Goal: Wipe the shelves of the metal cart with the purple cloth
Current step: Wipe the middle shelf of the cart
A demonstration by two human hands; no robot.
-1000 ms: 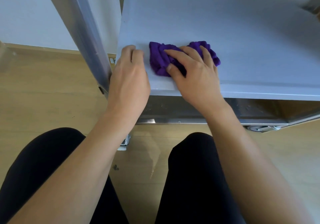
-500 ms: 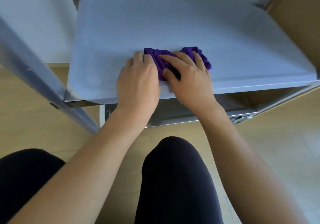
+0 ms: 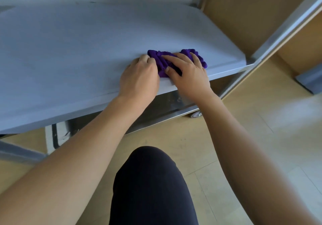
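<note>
The crumpled purple cloth (image 3: 161, 61) lies on the cart's grey middle shelf (image 3: 69, 50), close to its front edge and right of centre. My right hand (image 3: 190, 74) lies flat on the cloth with fingers spread and presses it down. Beside it, my left hand (image 3: 139, 78) has its curled fingers on the cloth's left end. Part of the cloth is hidden under both hands. Below the front edge, a strip of the shiny lower shelf (image 3: 165, 106) shows.
The cart's right front post (image 3: 285, 27) rises beside a wooden cabinet (image 3: 244, 6). A caster wheel (image 3: 195, 115) sits under the cart. My knee in dark trousers (image 3: 149, 181) is over the wooden floor. A grey block (image 3: 310, 80) lies at far right.
Both hands and the cloth have slid rightward along the shelf's front edge, toward the right post. My left hand has closed up against the cloth.
</note>
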